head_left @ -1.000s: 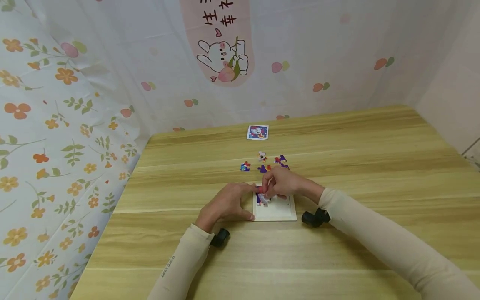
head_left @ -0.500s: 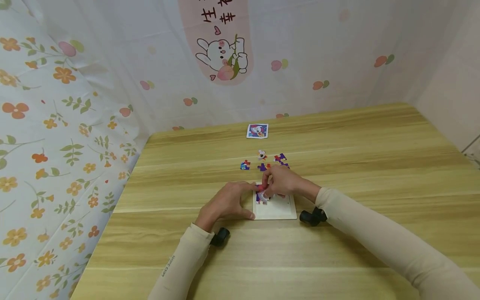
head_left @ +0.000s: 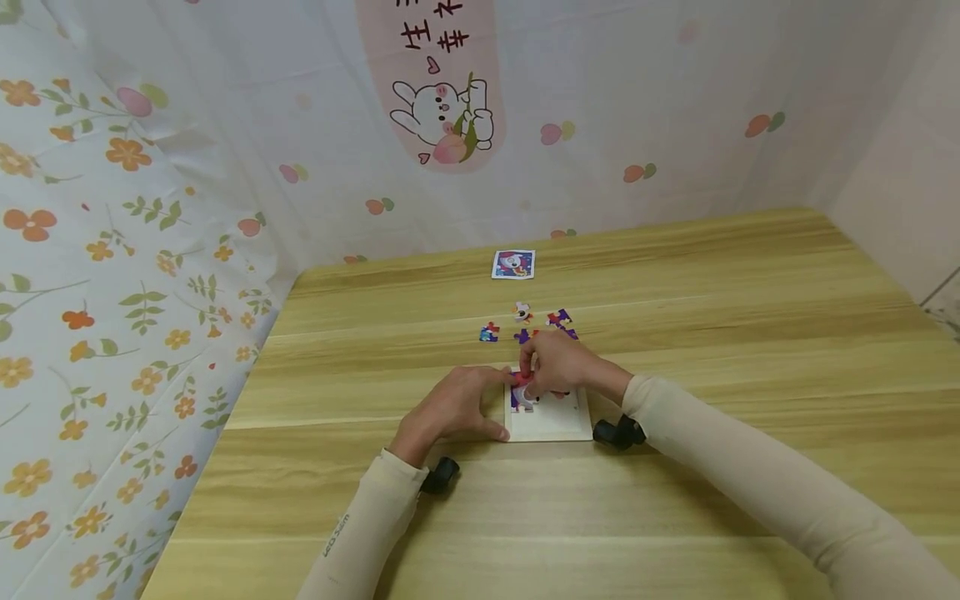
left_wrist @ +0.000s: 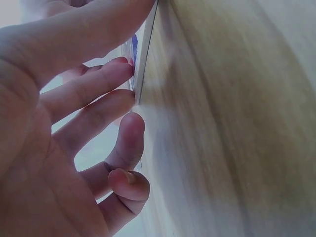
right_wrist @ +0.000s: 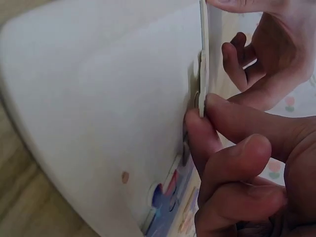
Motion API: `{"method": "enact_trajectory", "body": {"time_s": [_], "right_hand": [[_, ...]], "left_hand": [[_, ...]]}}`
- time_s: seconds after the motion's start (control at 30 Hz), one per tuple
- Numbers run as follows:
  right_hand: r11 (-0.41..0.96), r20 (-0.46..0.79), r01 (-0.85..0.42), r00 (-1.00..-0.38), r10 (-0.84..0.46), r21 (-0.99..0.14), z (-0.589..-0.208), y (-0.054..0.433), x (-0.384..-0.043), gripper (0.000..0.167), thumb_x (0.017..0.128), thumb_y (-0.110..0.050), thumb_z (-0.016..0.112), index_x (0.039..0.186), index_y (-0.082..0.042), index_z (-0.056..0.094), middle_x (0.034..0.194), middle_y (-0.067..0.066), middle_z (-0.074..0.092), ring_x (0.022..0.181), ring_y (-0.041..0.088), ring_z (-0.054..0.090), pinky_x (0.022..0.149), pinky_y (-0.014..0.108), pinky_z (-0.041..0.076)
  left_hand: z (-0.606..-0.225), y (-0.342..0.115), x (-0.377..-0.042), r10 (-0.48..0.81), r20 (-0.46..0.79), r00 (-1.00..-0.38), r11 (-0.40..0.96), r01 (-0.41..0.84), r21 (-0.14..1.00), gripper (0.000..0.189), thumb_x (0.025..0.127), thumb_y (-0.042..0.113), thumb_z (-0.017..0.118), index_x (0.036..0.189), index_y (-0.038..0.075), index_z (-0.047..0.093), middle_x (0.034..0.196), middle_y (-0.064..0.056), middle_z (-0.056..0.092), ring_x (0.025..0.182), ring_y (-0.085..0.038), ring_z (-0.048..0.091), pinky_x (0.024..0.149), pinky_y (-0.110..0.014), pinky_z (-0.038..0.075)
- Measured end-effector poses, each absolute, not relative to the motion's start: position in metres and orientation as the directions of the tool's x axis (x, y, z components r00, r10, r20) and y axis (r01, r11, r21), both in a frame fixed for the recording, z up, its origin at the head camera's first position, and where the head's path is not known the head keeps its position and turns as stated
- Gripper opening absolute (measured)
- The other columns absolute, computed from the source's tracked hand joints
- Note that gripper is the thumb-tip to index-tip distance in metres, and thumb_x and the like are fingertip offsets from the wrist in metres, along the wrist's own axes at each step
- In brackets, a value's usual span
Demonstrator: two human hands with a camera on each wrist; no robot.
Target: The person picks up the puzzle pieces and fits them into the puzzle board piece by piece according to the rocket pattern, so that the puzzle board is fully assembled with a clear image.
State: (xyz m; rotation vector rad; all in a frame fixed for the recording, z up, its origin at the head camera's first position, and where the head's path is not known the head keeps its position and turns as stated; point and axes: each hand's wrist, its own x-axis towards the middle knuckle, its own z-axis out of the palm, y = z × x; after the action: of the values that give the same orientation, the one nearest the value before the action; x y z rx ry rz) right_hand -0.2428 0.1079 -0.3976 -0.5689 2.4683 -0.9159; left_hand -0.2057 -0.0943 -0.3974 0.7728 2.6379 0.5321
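Observation:
A white puzzle tray [head_left: 551, 427] lies on the wooden table, with puzzle pieces at its upper left. My left hand [head_left: 453, 406] lies along the tray's left side, thumb at the near corner and fingertips at the far end. In the left wrist view, the extended fingers [left_wrist: 94, 86] touch the tray's edge. My right hand [head_left: 566, 364] is over the tray's far part. Between its thumb and index finger it pinches a puzzle piece [right_wrist: 202, 81], seen edge-on and tilted up from the tray in the right wrist view. The right hand hides part of the tray.
Beyond the tray lie several loose pieces, among them a blue and red piece [head_left: 489, 332], a white piece [head_left: 522, 312] and a purple and red piece [head_left: 558, 318]. A small picture card [head_left: 513, 264] lies near the table's back edge, before a printed curtain [head_left: 585, 167].
The right wrist and forearm have shifted slightly left while the fingers stay at the same spot on the tray. The left hand keeps its place at the tray's side.

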Motion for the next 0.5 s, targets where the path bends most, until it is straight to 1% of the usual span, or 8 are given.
{"method": "enact_trajectory", "body": {"time_s": [0.1,0.23,0.33,0.5], "right_hand": [[0.708,-0.252,-0.227,-0.827,-0.502,-0.668,-0.3979,0.1058,-0.2420,0.020,0.078,-0.010,0.084,0.088,-0.007,0.067,0.059,-0.001,0.058,0.040,0.009,0.049,0.041,0.018,0.039],[0.734,-0.225,-0.249,-0.847,-0.482,-0.632,-0.4001,0.1043,-0.2411,0.021,0.077,-0.013,0.086,0.086,-0.008,0.067,0.065,0.000,0.058,0.045,0.009,0.050,0.044,0.019,0.038],[0.742,-0.213,-0.259,-0.853,-0.475,-0.618,-0.4007,0.1042,-0.2394,0.021,0.076,-0.013,0.086,0.084,-0.009,0.067,0.062,-0.001,0.056,0.046,0.009,0.048,0.045,0.019,0.037],[0.745,-0.198,-0.283,-0.852,-0.484,-0.605,-0.3999,0.1053,-0.2371,0.021,0.075,-0.012,0.085,0.084,-0.010,0.066,0.063,-0.001,0.057,0.049,0.010,0.048,0.047,0.020,0.036]], "left_hand": [[-0.3968,-0.0943,-0.2056,0.568,-0.214,-0.795,0.783,0.442,0.438,0.074,0.073,0.032,0.091,0.139,0.017,0.061,0.146,-0.004,0.059,0.137,-0.026,0.054,0.116,-0.045,0.044],[-0.3959,-0.0938,-0.2055,0.557,-0.229,-0.798,0.791,0.426,0.439,0.076,0.073,0.031,0.091,0.141,0.016,0.059,0.147,-0.004,0.059,0.138,-0.026,0.053,0.117,-0.046,0.043],[-0.3959,-0.0937,-0.2051,0.553,-0.234,-0.800,0.793,0.420,0.441,0.077,0.073,0.031,0.091,0.141,0.016,0.059,0.147,-0.004,0.058,0.139,-0.026,0.053,0.117,-0.046,0.042],[-0.3959,-0.0938,-0.2041,0.559,-0.226,-0.798,0.788,0.426,0.445,0.076,0.073,0.031,0.091,0.140,0.014,0.059,0.146,-0.005,0.059,0.138,-0.026,0.053,0.117,-0.046,0.042]]}}
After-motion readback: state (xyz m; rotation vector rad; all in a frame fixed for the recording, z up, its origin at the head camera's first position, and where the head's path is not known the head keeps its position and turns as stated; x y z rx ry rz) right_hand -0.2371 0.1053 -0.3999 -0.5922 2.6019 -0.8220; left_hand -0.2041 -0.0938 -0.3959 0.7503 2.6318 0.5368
